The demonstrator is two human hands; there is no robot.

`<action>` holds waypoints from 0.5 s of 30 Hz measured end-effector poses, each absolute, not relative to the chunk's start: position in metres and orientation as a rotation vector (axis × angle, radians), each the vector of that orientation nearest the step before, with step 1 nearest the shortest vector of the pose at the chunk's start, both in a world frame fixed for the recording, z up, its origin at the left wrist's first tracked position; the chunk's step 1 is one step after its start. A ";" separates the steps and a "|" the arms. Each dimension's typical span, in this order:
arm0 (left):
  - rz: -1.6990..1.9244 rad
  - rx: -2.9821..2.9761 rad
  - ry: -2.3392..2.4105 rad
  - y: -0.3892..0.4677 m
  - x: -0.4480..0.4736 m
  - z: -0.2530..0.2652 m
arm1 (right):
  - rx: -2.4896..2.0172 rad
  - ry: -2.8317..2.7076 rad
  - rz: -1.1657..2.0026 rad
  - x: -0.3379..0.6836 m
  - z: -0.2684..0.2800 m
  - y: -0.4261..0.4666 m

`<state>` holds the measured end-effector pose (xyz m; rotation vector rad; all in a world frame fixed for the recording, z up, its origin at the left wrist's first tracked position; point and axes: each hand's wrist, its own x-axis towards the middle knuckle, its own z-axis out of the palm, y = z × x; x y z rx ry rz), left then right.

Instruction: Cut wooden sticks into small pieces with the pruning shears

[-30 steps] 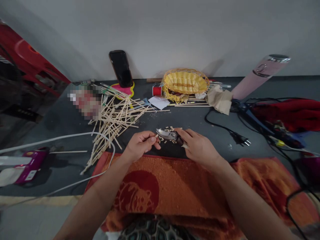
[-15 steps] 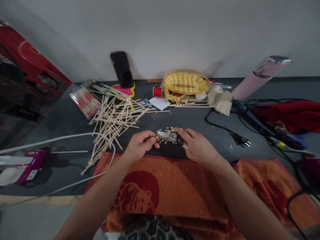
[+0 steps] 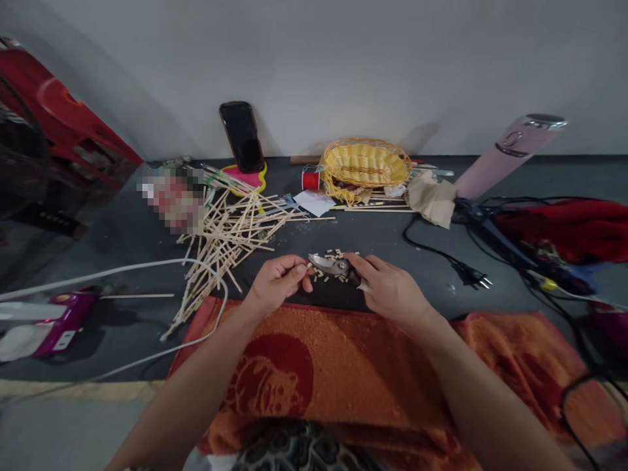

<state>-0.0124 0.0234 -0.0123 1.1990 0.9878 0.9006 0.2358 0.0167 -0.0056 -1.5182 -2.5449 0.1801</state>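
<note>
My right hand (image 3: pixel 392 284) is closed around the handles of a pair of pruning shears (image 3: pixel 337 266), whose metal blades point left. Between the thumb and fingers of my left hand (image 3: pixel 280 281) is a thin wooden stick (image 3: pixel 309 265), its short visible end at the tips of the blades. Most of that stick is hidden by the fingers. Short cut stick pieces (image 3: pixel 330 277) lie scattered on the dark table just under and behind the shears. A loose heap of long thin wooden sticks (image 3: pixel 235 226) spreads to the left of my left hand.
Behind are a propped phone (image 3: pixel 242 137), a red thread spool (image 3: pixel 311 180), a yellow basket (image 3: pixel 366 163) and a pink flask (image 3: pixel 510 157). An orange towel (image 3: pixel 363 366) lies in front. A white cable (image 3: pixel 147 267) runs left; a black plug (image 3: pixel 473 276) lies right.
Both hands stay almost where they were, still holding the stick and the pruning shears. The shears' blades have shifted slightly at the stick's end.
</note>
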 end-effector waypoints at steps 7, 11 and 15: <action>0.949 1.331 1.102 0.024 -0.009 -0.014 | -1.473 -2.539 0.192 0.237 -0.009 0.021; 0.861 1.319 1.073 0.023 -0.012 -0.013 | -1.414 -2.561 0.257 0.239 -0.011 0.023; 0.806 1.226 0.996 0.022 -0.015 -0.011 | -1.377 -2.564 0.275 0.240 -0.014 0.024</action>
